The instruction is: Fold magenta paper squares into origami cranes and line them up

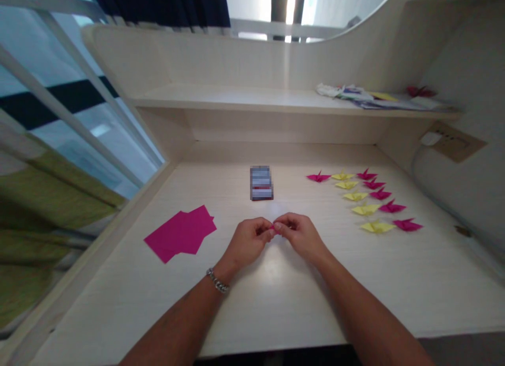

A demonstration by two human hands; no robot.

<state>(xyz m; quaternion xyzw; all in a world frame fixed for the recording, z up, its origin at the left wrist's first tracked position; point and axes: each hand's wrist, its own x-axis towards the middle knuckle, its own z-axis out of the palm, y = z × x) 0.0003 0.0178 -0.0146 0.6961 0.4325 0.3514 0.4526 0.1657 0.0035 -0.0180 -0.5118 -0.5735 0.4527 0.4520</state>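
Note:
Over the middle of the desk, my left hand [252, 239] and my right hand [299, 232] meet fingertip to fingertip. Between them they pinch a small folded piece of pink paper [276, 227]; most of it is hidden by the fingers and its shape cannot be made out. Both hands are closed, thumbs towards me. A few flat sheets of pink paper [179, 235] lie overlapping to the left of my left hand. Right of my right hand, folded paper cranes stand in rows, among them a yellow crane [377, 227] and a pink crane [408, 225].
A phone [261, 183] lies beyond my hands. Papers and wrappers [366, 96] rest on the shelf [244, 99] across the back. A charger [431, 139] with a cable sits in the right wall socket. White bed rails [79, 121] run along the left.

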